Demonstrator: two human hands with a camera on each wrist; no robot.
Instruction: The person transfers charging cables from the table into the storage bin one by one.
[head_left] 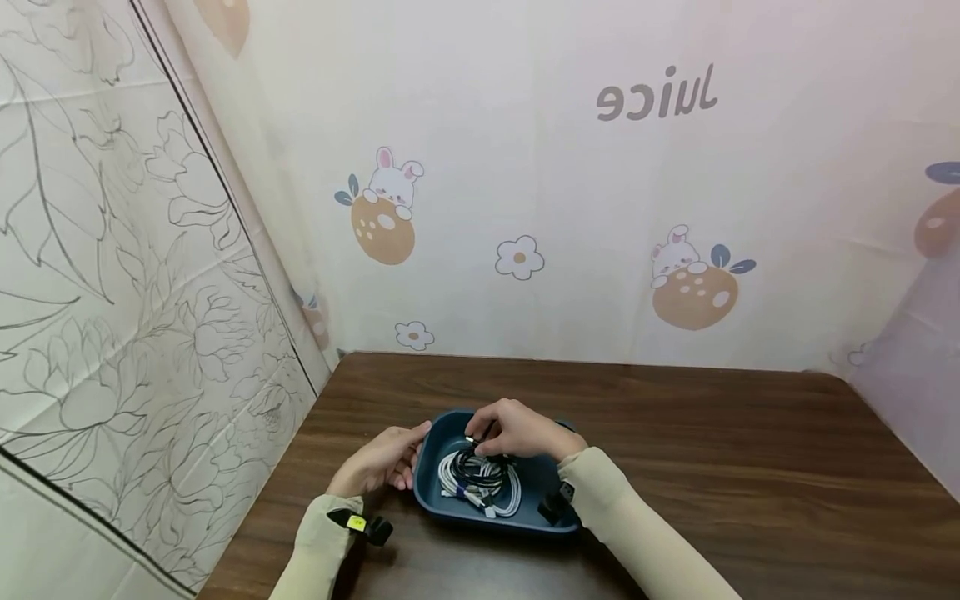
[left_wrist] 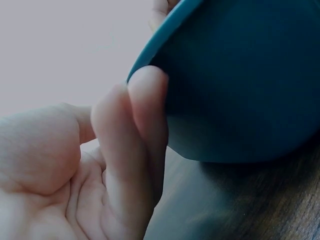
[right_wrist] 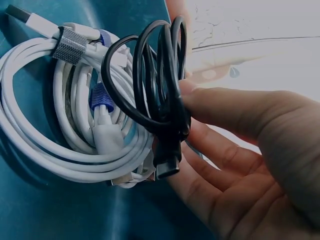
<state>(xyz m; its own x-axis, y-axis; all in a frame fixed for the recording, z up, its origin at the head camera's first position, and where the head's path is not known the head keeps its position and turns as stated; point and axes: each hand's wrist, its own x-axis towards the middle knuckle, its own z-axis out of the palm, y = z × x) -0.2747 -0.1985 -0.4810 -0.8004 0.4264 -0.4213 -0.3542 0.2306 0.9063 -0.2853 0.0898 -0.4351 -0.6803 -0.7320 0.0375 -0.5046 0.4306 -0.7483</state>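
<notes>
A dark blue plastic bin [head_left: 480, 521] stands on the brown table. Coiled white cables [head_left: 447, 482], bound with grey and blue straps, lie inside. My right hand [head_left: 517, 429] reaches over the bin and pinches a coiled black cable [right_wrist: 145, 75] between thumb and fingers; its connector [right_wrist: 167, 162] points down in the right wrist view. The black loops overlap the white ones there. At the bin's left end, my left hand [head_left: 386, 458] holds the rim, its bent fingers [left_wrist: 125, 130] against the outer wall.
The wooden table [head_left: 712, 467] extends right of the bin. A printed curtain [head_left: 562, 167] hangs behind the table's far edge. Another floral curtain [head_left: 135, 333] stands along the left side. Both wrists wear small black cameras.
</notes>
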